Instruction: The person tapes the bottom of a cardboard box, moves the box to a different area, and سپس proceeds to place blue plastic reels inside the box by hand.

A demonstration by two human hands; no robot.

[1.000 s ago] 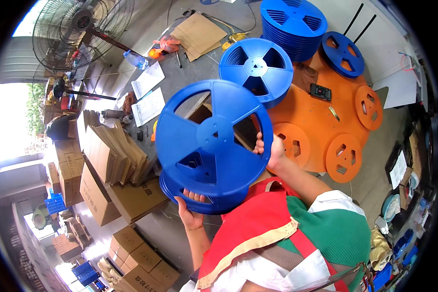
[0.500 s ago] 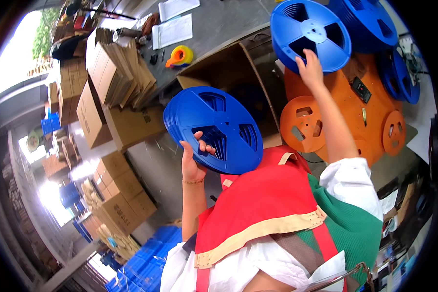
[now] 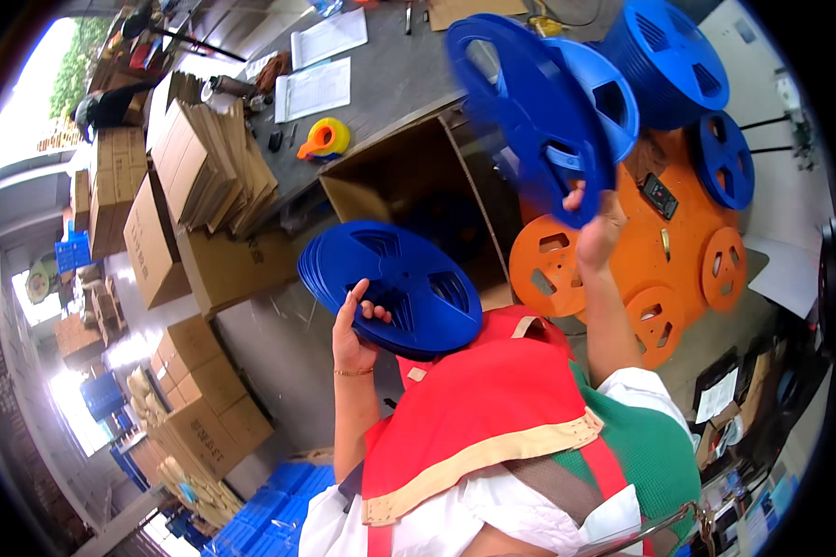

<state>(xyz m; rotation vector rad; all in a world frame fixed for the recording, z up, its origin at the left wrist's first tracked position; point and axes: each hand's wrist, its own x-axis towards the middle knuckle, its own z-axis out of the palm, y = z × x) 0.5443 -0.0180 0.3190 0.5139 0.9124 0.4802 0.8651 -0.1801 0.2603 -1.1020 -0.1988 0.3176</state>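
Note:
A stack of several blue plastic reels [image 3: 409,269] leans against my red apron, and my left hand [image 3: 355,336] grips it through a cutout, fingers curled over the edge. My right hand [image 3: 600,230] pinches the lower rim of a single blue reel [image 3: 557,121], tilted on edge and smeared by motion. Right behind that reel is a lighter blue reel [image 3: 622,111]. Below the two hands' reels, an open cardboard box [image 3: 367,181] holds more dark blue reels [image 3: 450,223], partly in shadow.
An orange round table [image 3: 697,251] with orange discs [image 3: 548,265] stands at right, carrying a tall blue reel stack [image 3: 664,65] and a black device [image 3: 658,195]. Papers [image 3: 313,90] and a yellow-orange tape dispenser [image 3: 325,137] lie on the grey bench. Folded cartons [image 3: 204,158] stand left.
My right hand has lifted a blue reel off the light blue one and drawn it left toward me. The stack in my left hand has dropped slightly and tilted flatter.

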